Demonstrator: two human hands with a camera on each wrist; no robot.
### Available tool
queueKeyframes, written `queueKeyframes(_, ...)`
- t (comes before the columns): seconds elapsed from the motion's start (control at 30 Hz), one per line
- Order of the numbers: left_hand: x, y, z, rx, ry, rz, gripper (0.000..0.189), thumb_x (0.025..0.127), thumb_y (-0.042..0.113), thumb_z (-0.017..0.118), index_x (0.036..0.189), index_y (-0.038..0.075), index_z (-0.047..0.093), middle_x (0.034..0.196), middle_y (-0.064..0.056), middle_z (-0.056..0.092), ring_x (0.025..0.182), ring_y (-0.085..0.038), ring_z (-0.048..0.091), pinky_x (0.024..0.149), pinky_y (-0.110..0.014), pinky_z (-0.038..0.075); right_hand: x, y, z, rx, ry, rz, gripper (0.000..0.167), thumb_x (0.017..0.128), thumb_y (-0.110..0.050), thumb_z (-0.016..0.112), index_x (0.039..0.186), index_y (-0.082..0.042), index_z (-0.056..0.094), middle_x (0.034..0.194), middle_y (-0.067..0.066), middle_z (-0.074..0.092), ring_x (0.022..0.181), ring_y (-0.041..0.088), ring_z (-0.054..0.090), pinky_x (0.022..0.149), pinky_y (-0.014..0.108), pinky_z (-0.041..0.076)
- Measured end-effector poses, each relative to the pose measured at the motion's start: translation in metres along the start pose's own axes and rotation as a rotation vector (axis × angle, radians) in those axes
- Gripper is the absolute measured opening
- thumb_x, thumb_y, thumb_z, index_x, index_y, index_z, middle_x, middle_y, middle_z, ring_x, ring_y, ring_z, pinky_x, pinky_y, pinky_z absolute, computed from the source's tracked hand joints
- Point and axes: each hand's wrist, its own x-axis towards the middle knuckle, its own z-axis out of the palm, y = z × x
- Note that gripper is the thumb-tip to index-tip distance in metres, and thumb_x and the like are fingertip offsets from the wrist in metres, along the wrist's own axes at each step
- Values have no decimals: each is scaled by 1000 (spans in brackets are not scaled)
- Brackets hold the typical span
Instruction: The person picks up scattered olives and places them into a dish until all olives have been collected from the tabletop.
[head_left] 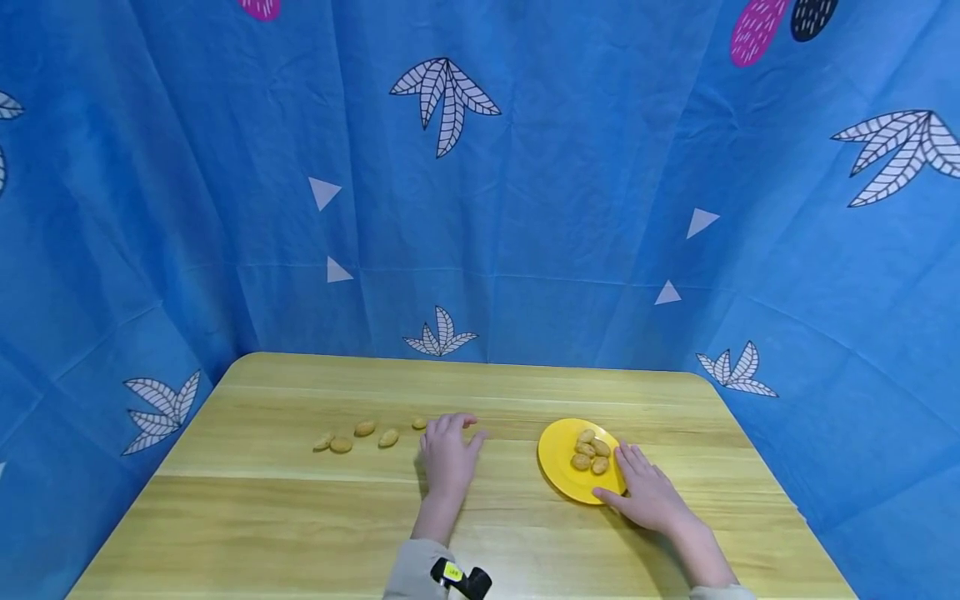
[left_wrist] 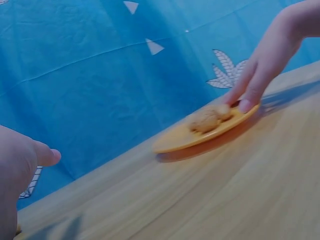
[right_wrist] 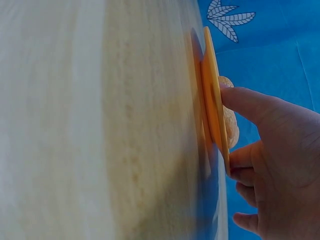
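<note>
In the head view my left hand (head_left: pixel 447 454) hovers at the middle of the table, thumb and fingers apart with nothing between them. Just left of it lies a tan, oval, nut-like piece (head_left: pixel 419 423). The left thumb (left_wrist: pixel 46 153) shows at the edge of the left wrist view. My right hand (head_left: pixel 651 492) rests on the near right rim of a round yellow plate (head_left: pixel 557 446). Its thumb (right_wrist: pixel 245 101) lies over the plate's top face, and its other fingertips touch the edge. Several nut-like pieces (head_left: pixel 585 450) sit together on the plate.
More tan pieces lie scattered on the left of the table, one piece (head_left: pixel 387 437) close to the hand and another (head_left: pixel 322 442) farthest left. The wood-grain table (head_left: pixel 300 533) meets a blue patterned curtain (head_left: pixel 525 208) along its back and sides.
</note>
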Motion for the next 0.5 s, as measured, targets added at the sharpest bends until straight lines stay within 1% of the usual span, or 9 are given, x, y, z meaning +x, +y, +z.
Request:
queueKeyframes(0.2,7,-10,-13,7,13,-35,24,79,26,80,99,16,71,99,-3,70,99,-27,57,87,-43,41,0,-1,0,6,7,0,93,90,-57,56,145,13,30,154,32,26,143,50,22,111,65,24)
queueKeyframes(0.37,10,-20,-25,18,24,-82,25,80,25,80,101,15,70,103,-6,70,100,-29,55,87,-43,40,-1,0,-1,9,9,3,93,90,-57,56,145,13,30,154,32,26,143,50,22,111,65,23)
queueKeyframes(0.5,11,-29,-35,28,35,-129,25,81,26,79,102,14,71,106,-7,69,104,-31,55,88,-45,38,-1,0,0,9,9,3,92,90,-57,56,145,13,31,154,32,26,144,49,22,111,65,24)
